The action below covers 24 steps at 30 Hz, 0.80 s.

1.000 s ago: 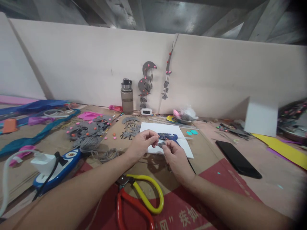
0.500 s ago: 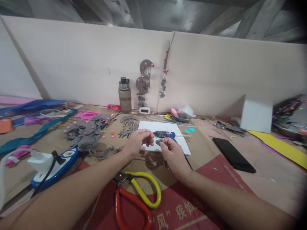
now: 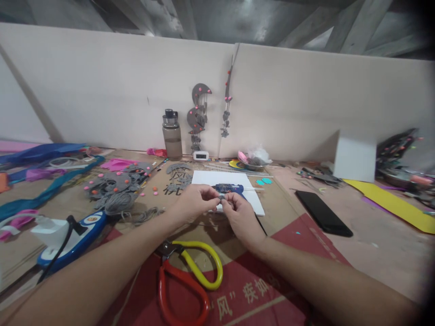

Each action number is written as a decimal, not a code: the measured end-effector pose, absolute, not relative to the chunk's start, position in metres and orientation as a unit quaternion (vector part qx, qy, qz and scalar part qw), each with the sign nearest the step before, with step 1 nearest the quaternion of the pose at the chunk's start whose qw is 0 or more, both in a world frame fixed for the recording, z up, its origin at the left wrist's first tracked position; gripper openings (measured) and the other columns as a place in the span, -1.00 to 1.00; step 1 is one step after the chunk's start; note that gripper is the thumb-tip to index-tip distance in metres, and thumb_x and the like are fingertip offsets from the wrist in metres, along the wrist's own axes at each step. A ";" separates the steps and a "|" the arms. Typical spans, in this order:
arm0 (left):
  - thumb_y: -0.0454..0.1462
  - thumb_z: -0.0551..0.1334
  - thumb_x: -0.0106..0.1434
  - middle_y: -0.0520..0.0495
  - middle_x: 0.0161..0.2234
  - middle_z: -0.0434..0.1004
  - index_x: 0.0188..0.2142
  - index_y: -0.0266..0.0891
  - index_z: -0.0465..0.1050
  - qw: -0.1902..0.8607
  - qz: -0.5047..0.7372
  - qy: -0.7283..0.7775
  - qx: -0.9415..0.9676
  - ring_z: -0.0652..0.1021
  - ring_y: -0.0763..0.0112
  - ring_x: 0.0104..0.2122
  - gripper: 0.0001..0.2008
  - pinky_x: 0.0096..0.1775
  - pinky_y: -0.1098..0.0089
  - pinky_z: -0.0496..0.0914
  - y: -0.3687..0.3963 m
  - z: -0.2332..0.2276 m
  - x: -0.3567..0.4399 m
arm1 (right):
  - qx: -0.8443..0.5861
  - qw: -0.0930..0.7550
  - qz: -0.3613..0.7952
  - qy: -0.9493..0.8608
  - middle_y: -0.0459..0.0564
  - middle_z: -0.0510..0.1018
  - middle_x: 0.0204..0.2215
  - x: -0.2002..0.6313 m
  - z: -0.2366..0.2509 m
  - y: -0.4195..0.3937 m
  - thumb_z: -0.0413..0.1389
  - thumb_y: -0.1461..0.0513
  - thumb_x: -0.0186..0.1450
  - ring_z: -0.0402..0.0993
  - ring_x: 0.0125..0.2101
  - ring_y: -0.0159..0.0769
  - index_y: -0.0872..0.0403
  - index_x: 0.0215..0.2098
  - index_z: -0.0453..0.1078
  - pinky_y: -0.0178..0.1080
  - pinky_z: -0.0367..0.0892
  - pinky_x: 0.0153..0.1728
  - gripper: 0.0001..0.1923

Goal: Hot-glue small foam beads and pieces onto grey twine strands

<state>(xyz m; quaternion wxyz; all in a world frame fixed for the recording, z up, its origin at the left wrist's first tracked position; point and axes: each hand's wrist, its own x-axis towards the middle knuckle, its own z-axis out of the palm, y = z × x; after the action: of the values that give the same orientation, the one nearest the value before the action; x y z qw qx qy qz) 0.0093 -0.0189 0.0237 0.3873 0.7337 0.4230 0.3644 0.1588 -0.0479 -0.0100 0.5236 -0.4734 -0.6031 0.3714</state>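
scissors (image 3: 190,283): red and yellow handles, lying on the counter (image 3: 356,235) at 6 o'clock, closest to me
left hand (image 3: 193,203): fingers pinched shut on a small grey piece (image 3: 222,197), dead centre
right hand (image 3: 239,215): pinching the same piece from the 3 o'clock side, touching the left
glue gun (image 3: 229,188): blue, on a white board (image 3: 254,206) just behind the hands
phone (image 3: 322,213): black, at 3 o'clock
bottle (image 3: 171,136): by the wall, 11 o'clock

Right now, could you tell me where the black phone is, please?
The black phone lies flat on the table, right of the right hand and in front of the white box.
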 end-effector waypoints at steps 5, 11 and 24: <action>-0.24 0.23 0.01 -0.03 -0.57 0.51 -0.45 -0.31 0.45 0.387 0.379 0.448 0.711 0.47 0.44 -0.55 -0.85 -0.49 0.48 0.30 -0.018 0.024 0.010 | -0.463 0.516 0.395 -0.603 -0.19 0.26 -0.61 0.160 -0.012 -0.048 -0.03 0.04 0.26 0.09 -0.61 -0.44 0.05 -0.34 0.30 -0.36 0.08 -0.59 -0.75; -0.26 0.24 0.00 0.00 -0.61 0.47 -0.46 -0.32 0.42 0.446 0.390 0.454 0.665 0.41 0.51 -0.62 -0.87 -0.53 0.51 0.28 -0.018 0.024 0.011 | -0.455 0.508 0.417 -0.601 -0.23 0.18 -0.65 0.159 -0.012 -0.050 -0.03 0.06 0.27 0.07 -0.64 -0.44 0.02 -0.27 0.29 -0.37 0.05 -0.62 -0.78; -0.25 0.25 0.00 -0.06 -0.52 0.53 -0.39 -0.31 0.48 0.427 0.359 0.433 0.709 0.49 0.42 -0.52 -0.83 -0.44 0.45 0.35 -0.022 0.023 0.014 | -0.500 0.513 0.323 -0.619 -0.18 0.28 -0.56 0.160 -0.008 -0.047 -0.02 0.15 0.23 0.16 -0.53 -0.42 0.05 -0.43 0.21 -0.34 0.12 -0.50 -0.86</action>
<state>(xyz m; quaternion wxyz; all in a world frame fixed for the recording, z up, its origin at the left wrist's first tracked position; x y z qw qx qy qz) 0.0143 -0.0219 0.0234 0.4266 0.7086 0.4328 0.3586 0.1599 -0.0474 -0.0081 0.5125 -0.5000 -0.6187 0.3233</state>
